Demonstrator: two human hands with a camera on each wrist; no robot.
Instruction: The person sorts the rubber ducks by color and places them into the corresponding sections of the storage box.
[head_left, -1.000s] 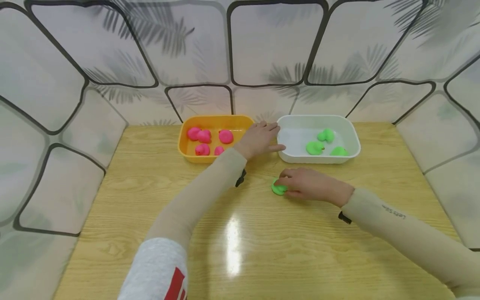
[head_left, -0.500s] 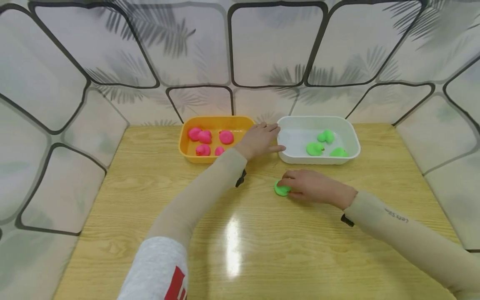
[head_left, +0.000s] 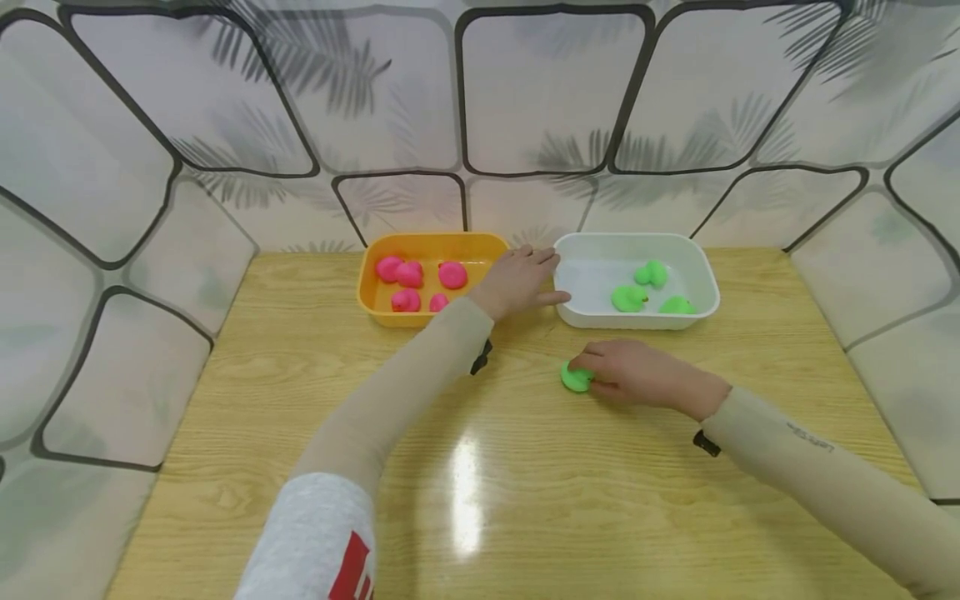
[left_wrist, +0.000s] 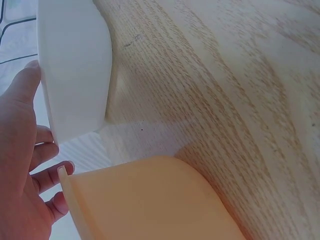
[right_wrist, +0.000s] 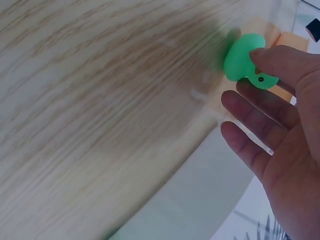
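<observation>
Right hand (head_left: 637,372) is pinching a green duck (head_left: 576,379) near the white tray (head_left: 708,287); left hand (head_left: 520,277), fingers spread, is resting between both trays.

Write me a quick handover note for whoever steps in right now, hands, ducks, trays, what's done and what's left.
Right hand: pinches a green duck low at the table, in front of the white tray.
Left hand: open, resting between the orange tray and the white tray, touching both.
Done: three green ducks lie in the white tray, five pink ducks in the orange tray.
Left: the held green duck is not yet in the white tray. No other loose ducks are visible.
</observation>
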